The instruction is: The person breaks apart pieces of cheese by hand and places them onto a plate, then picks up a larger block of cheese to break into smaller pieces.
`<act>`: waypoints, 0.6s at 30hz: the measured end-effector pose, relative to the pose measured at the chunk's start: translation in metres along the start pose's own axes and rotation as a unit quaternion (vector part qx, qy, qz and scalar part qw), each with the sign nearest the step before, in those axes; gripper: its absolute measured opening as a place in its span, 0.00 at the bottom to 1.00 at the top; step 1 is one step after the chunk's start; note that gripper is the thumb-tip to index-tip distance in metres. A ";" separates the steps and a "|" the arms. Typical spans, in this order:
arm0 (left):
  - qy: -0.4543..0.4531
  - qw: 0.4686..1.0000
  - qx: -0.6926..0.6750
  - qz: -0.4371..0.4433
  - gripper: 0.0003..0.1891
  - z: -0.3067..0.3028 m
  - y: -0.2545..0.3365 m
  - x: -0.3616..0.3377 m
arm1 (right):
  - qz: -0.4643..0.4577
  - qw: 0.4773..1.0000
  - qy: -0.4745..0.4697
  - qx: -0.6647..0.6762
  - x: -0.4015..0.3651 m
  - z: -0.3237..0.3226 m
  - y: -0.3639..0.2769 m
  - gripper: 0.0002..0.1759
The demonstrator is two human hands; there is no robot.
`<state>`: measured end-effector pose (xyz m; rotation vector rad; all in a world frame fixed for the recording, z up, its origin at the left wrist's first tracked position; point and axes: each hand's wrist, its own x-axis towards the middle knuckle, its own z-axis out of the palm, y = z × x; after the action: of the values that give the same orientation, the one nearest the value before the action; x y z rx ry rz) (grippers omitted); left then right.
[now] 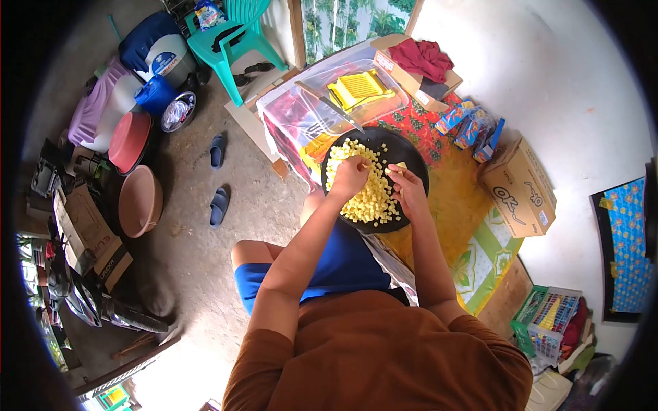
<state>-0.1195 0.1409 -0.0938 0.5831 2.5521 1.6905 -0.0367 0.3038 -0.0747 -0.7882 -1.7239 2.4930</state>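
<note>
A round black tray (419,154) holds a heap of small pale-yellow cubes (373,204), piled thickest on its left side. Over the upper part of the heap, my left hand (351,177) has its fingers curled in, and what lies in them is hidden. Toward the tray's right side, my right hand (410,190) pinches a pale-yellow piece (400,166) between thumb and fingers. Beyond the tray, a knife (332,106) lies across a clear plastic bin (277,109). In that bin rests a yellow slotted plastic rack (360,90).
An open carton with dark red cloth (419,60), several blue packets (469,127) and a cardboard box (519,188) stand along the right wall. On the floor at left are slippers (219,205), a pinkish basin (140,201) and a green plastic chair (229,51).
</note>
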 end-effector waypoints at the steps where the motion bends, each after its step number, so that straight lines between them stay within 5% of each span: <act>1: -0.012 1.000 -0.004 -0.019 0.13 0.000 0.000 0.000 | 0.000 1.000 0.001 -0.005 -0.002 0.001 -0.002 0.14; 6: -0.084 0.990 0.035 -0.107 0.16 -0.005 0.002 0.003 | -0.020 1.000 0.003 -0.016 -0.007 0.010 -0.007 0.12; 9: -0.146 0.966 -0.111 -0.180 0.17 -0.022 0.038 -0.001 | -0.029 0.999 -0.009 -0.017 -0.008 0.010 -0.009 0.11; 12: -0.168 0.935 -0.269 -0.157 0.16 -0.021 0.047 -0.005 | -0.035 0.999 -0.028 -0.016 -0.013 0.014 -0.012 0.09; 18: -0.190 0.898 -0.362 -0.165 0.14 -0.018 0.037 -0.004 | -0.013 0.997 -0.056 0.045 -0.020 0.019 -0.022 0.10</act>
<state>-0.1093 0.1365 -0.0544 0.3444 1.4880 1.9559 -0.0332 0.2903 -0.0427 -0.6264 -1.6263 2.6231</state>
